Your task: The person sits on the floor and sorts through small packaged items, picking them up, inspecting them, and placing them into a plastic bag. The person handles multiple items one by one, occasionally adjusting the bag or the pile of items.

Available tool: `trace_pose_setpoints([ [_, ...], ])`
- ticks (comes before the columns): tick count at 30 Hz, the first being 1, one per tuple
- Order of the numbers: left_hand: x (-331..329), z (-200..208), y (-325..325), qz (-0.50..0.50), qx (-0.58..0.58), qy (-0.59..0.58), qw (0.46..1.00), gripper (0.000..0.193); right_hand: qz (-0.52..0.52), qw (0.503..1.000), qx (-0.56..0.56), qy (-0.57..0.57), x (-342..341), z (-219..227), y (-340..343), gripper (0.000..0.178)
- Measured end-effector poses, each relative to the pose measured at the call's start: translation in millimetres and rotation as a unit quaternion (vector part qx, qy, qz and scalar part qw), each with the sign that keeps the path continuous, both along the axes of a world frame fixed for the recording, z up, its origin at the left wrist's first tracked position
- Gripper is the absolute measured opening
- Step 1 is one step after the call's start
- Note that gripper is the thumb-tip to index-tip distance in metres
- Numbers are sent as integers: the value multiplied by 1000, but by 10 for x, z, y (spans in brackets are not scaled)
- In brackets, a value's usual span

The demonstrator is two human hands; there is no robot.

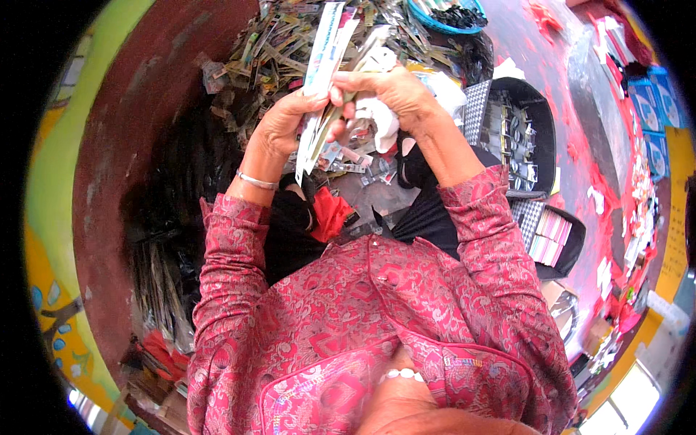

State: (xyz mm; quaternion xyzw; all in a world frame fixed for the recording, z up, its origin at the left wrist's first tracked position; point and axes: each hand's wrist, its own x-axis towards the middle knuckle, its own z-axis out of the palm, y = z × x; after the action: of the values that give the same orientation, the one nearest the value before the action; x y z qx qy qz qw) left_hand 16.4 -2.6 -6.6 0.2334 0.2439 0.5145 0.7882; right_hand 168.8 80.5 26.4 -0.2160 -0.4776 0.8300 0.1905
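Note:
My left hand (pixel 284 125) is closed around a small bundle of long, flat printed packets (pixel 319 61), white with blue, standing roughly upright. My right hand (pixel 399 90) meets it from the other side, its thumb and fingers pinching a second cluster of clear and whitish packets (pixel 373 56). The fingertips of both hands come together at the middle of the bundle. A crumpled white piece (pixel 380 119), cloth or soft plastic, hangs under my right palm. What exactly the packets contain is too small to tell. A silvery bangle circles my left wrist.
A large heap of similar flat packets (pixel 279 51) spreads beyond my hands. At far right of it stands a blue basket (pixel 435 22) with black items. Two houndstooth-patterned boxes (pixel 478 109) hold packaged goods on my right. A red plastic scrap (pixel 331 215) lies between my legs.

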Motion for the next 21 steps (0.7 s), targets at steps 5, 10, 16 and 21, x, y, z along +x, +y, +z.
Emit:
trace_pose_setpoints([
  [5, -76, 106, -80, -14, 4, -89, 996, 19, -40, 997, 63, -25, 40, 103, -25, 17],
  [10, -252, 22, -102, 2, 16, -28, 999, 20, -62, 987, 148, 10, 74, 89, 41, 17],
  [16, -383, 92, -41, 43, -23, -96, 994, 18, -183, 957, -61, 216, 259, 88, 369, 16],
  [21, -5, -191, 128, 87, -163, -87, 979, 25, -234, 947, -135, 172, 23, 64, 208, 16],
])
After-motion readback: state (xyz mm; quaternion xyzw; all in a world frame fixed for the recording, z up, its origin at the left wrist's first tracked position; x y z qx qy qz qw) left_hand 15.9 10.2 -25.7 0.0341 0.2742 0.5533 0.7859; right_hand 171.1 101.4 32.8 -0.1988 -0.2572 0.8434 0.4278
